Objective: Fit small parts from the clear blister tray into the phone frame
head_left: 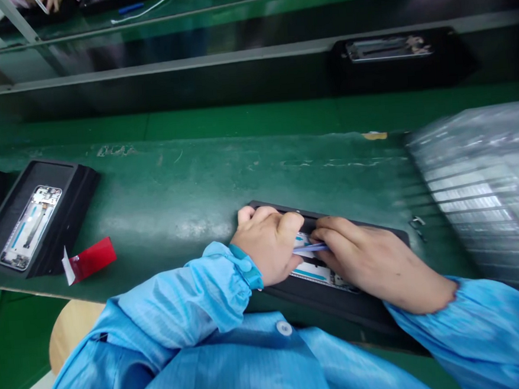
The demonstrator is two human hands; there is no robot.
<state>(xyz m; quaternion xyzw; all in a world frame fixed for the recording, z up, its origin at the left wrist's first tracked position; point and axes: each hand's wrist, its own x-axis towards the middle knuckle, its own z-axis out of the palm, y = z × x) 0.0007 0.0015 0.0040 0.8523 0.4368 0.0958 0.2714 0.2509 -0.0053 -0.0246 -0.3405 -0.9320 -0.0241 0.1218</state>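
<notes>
A black tray (333, 302) lies in front of me with a phone frame (313, 271) in it, showing blue strips and small circuit parts. My left hand (269, 244) rests on the left part of the tray and frame, its fingers bent over them; its thumb is beside a thin purple-blue tool (311, 248). My right hand (366, 258) pinches that tool above the frame from the right side. The tool's tip lies between the two hands. Part of the frame is hidden beneath my fingers.
At the left, another black tray (76, 213) holds a phone frame (33, 228). Near it lies a red piece (95, 257) with a white tab. Stacked clear plastic trays (491, 196) stand at the right. A further black tray (402, 75) with a phone frame sits on the back line.
</notes>
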